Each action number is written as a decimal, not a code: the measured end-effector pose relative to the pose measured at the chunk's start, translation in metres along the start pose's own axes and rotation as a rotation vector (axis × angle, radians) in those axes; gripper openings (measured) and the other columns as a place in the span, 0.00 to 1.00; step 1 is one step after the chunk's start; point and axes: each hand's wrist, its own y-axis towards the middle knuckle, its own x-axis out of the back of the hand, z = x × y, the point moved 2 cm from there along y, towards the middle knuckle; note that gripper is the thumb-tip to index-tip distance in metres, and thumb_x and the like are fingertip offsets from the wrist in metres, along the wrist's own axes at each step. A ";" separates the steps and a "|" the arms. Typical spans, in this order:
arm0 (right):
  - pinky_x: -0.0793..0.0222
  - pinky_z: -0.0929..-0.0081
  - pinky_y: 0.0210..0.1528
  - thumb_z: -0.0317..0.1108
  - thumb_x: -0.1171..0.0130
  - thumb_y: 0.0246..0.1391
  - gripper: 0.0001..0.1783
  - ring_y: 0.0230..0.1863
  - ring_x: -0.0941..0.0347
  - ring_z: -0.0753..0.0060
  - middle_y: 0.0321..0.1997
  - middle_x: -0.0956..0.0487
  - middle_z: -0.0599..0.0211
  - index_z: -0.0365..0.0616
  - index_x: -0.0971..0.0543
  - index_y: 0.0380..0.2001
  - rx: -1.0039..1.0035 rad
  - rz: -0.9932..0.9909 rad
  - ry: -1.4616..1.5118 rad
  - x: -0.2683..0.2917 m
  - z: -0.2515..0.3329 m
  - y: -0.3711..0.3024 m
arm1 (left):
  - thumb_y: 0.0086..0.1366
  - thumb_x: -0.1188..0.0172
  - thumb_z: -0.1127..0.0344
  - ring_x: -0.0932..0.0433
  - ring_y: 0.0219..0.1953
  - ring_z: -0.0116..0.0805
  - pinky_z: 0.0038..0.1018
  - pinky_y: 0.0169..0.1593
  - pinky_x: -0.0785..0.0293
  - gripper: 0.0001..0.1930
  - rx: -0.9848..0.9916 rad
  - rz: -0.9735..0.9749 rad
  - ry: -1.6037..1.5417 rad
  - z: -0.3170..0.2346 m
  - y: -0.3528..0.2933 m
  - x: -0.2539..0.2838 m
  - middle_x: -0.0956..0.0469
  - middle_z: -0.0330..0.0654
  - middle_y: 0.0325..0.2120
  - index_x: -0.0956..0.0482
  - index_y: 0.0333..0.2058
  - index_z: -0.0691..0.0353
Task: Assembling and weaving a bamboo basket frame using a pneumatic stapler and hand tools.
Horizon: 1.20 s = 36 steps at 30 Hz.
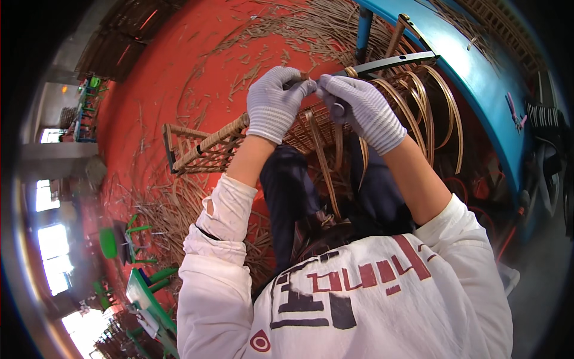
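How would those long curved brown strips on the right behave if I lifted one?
The brown strips probably feel springy, as they hold smooth arcs. They look light, being so thin. Their free ends would likely swing, hanging loose.

Work zone: left hand [276, 103] and right hand [362, 107] nearly meet above woven frame [216, 139], which sits in front of person at the knees. Frame's left end sticks out past left hand. Long strip [323, 161] hangs from frame between the legs; strip loops [459, 128] arc out right of right hand, between it and table [484, 96].

Table: on the right, running far to near. Pliers [515, 113] on it, by its right edge. Cane bundle [463, 21] at its far end.

Floor [161, 78]: cane scraps [275, 45] beyond the hands, more [164, 209] left of the legs. Stacked panels [119, 42] at floor's far-left corner. Low bench [141, 287] near-left, beside person's left sleeve.
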 end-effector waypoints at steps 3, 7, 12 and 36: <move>0.43 0.85 0.22 0.43 0.44 0.63 0.15 0.19 0.37 0.85 0.20 0.29 0.78 0.40 0.22 0.33 -0.011 -0.019 -0.010 0.023 -0.008 -0.004 | 0.54 0.29 0.64 0.20 0.26 0.28 0.26 0.32 0.26 0.10 0.144 0.021 0.048 -0.002 0.012 0.005 0.20 0.41 0.20 0.17 0.28 0.64; 0.40 0.85 0.23 0.42 0.44 0.63 0.13 0.20 0.34 0.85 0.21 0.28 0.77 0.42 0.23 0.33 -0.043 -0.095 0.025 0.040 -0.011 -0.028 | 0.57 0.31 0.69 0.18 0.27 0.26 0.22 0.30 0.18 0.09 0.395 0.137 -0.339 -0.006 0.023 0.005 0.20 0.41 0.22 0.18 0.29 0.71; 0.37 0.84 0.23 0.42 0.44 0.63 0.13 0.22 0.33 0.84 0.26 0.25 0.75 0.42 0.23 0.35 -0.062 -0.066 0.073 0.068 -0.024 -0.045 | 0.58 0.32 0.72 0.18 0.26 0.27 0.21 0.29 0.17 0.09 0.500 0.116 -0.448 -0.007 0.029 0.003 0.21 0.42 0.21 0.19 0.27 0.73; 0.28 0.68 0.49 0.43 0.42 0.57 0.14 0.42 0.20 0.60 0.39 0.17 0.58 0.45 0.18 0.39 0.304 -1.673 -0.776 0.398 0.045 -0.259 | 0.65 0.41 0.65 0.43 0.23 0.17 0.21 0.26 0.47 0.14 0.278 0.304 -0.154 0.059 0.062 0.010 0.39 0.26 0.19 0.31 0.20 0.56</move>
